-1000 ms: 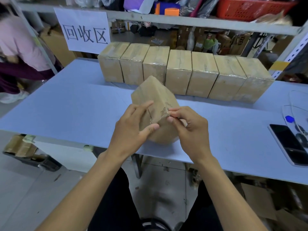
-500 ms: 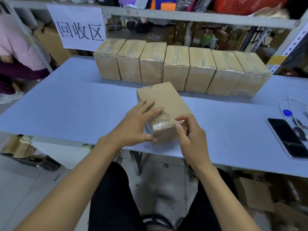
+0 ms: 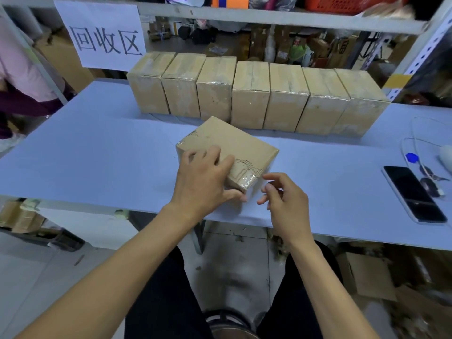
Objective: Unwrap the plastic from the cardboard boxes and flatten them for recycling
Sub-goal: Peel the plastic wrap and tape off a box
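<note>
Bare forearms, no sleeves; left hand (image 3: 203, 178), right hand (image 3: 285, 200); blk trousers (image 3: 159, 302)

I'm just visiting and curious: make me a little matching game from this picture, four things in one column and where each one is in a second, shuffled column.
Things:
1. phone
2. row of wrapped boxes
3. left hand
4. paper sign

Places:
A. hanging from the shelf rail, at the back left
B. lying flat near the table's right end
C. resting on the single box near the table's front edge
D. standing side by side along the table's far edge

Pairs: 1-B, 2-D, 3-C, 4-A
</note>
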